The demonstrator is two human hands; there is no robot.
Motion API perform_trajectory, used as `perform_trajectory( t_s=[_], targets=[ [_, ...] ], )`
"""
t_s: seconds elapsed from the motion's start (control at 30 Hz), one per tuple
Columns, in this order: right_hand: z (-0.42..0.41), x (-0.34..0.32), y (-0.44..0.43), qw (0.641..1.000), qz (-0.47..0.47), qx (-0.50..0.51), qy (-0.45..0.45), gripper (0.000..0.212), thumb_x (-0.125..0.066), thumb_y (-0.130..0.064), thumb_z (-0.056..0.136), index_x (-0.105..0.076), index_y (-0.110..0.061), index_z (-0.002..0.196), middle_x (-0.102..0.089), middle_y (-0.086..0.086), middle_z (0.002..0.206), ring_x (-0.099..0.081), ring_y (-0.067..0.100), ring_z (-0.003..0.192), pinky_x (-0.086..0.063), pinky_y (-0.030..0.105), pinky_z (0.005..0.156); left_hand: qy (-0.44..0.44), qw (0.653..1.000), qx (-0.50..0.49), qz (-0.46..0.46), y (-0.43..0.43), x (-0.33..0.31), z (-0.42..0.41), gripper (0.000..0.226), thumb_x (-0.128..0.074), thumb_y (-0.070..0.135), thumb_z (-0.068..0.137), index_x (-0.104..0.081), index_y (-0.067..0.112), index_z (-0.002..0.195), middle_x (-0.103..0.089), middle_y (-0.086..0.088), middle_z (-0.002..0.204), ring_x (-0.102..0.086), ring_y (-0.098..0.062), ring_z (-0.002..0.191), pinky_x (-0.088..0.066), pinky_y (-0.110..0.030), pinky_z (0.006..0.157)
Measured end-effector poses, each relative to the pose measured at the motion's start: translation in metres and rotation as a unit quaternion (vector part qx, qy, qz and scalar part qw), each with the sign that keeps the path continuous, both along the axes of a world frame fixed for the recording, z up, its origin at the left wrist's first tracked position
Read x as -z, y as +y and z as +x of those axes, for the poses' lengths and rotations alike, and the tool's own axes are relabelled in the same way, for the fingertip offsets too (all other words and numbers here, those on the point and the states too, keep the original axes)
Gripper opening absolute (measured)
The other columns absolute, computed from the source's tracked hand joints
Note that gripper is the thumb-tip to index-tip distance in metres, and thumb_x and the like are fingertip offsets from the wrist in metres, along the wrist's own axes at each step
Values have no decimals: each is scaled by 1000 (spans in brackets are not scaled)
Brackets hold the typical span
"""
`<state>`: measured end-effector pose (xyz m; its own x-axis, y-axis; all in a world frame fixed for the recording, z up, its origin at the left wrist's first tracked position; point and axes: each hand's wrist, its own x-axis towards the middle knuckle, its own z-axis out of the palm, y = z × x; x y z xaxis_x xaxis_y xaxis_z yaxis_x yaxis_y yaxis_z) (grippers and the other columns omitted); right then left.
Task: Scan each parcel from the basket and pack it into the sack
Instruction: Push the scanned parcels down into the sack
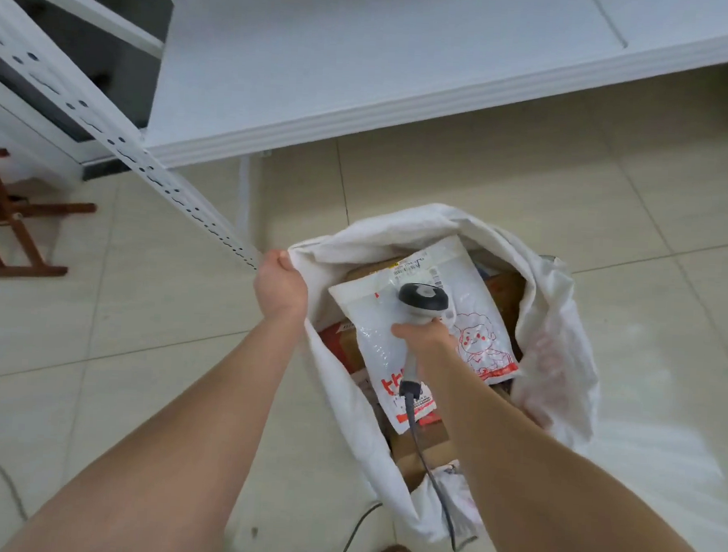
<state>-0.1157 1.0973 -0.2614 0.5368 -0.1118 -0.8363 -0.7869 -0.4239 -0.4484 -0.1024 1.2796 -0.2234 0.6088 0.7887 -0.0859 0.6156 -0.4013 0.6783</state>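
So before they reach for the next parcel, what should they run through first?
1. Sack mouth held open: left hand grips the rim of the sack. Ok.
2. Scanner secure: right hand grips the handle of the barcode scanner. Ok.
3. Last parcel packed: white poly mailer lies on the cardboard boxes inside the sack. Ok.
4. Scan registered: no light or readout shows. Cannot tell.
5. Cable clear of the sack: it trails over the parcels and the near rim. Not ok.
6. Basket within reach: out of view. Cannot tell.
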Motion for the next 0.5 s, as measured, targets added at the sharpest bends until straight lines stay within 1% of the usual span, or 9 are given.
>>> perform_trajectory(
  t_s=[0.07,0.1,0.17,0.23,0.27,0.33,0.4,0.47,0.5],
  targets=[
    [-1,-7,0,999,34,-2,-1,42,-66,-29,90,-46,-12,123,-52,11,121,-50,28,116,-42,41,105,55,998,18,-32,0,0,-6,27,-37,16,100,-55,-1,109,-61,-23,108,-55,-35,101,-34,-30,75],
    [-3,-12,-1,999,47,10,-4,41,-67,-26,90,-47,-10,123,-55,10,117,-53,28,113,-45,39,103,85,995,26,-51,-2,-3,-8,27,-40,17,99,-54,0,115,-61,-21,113,-56,-35,105,-37,-32,79],
    [-7,-26,-10,995,72,63,-5,31,-69,-20,89,-51,-11,113,-57,7,102,-60,25,100,-51,33,87,137,987,46,-70,-10,-15,-7,37,-48,18,95,-45,3,129,-55,-21,125,-53,-37,113,-44,-38,91],
    [-12,-43,-23,992,74,100,-10,19,-69,-19,89,-51,-15,94,-58,5,91,-62,20,85,-51,26,70,179,981,58,-50,-23,-31,-8,55,-53,16,91,-33,10,142,-40,-19,139,-46,-38,123,-41,-44,101],
    [-14,-52,-31,991,69,113,-15,19,-69,-19,90,-50,-18,87,-58,4,88,-61,18,79,-49,23,63,192,979,61,-35,-31,-39,-9,60,-54,15,89,-30,13,144,-34,-17,141,-43,-36,125,-39,-44,103],
    [-20,-69,-50,987,61,144,-24,20,-70,-18,89,-51,-19,85,-56,2,84,-58,16,74,-44,23,56,210,975,74,-18,-53,-55,-17,65,-57,17,88,-28,18,145,-28,-13,144,-39,-33,128,-36,-42,106],
    [-29,-86,-68,983,68,171,-30,16,-70,-14,87,-55,-15,93,-58,3,83,-60,18,75,-46,25,59,226,969,103,-13,-77,-68,-27,64,-58,19,88,-29,19,145,-24,-12,146,-36,-32,131,-34,-42,108],
    [-40,-100,-87,979,59,192,-42,14,-70,-10,86,-57,-13,91,-58,4,78,-58,17,70,-45,25,56,238,960,146,-28,-103,-76,-38,58,-58,19,88,-37,20,141,-27,-11,145,-37,-31,131,-38,-42,106],
    [-45,-106,-97,978,47,200,-47,13,-69,-9,86,-58,-13,91,-57,3,76,-58,16,67,-44,24,54,246,953,173,-46,-116,-78,-43,53,-58,18,88,-43,20,138,-30,-11,144,-41,-30,128,-42,-41,102]
  ],
)
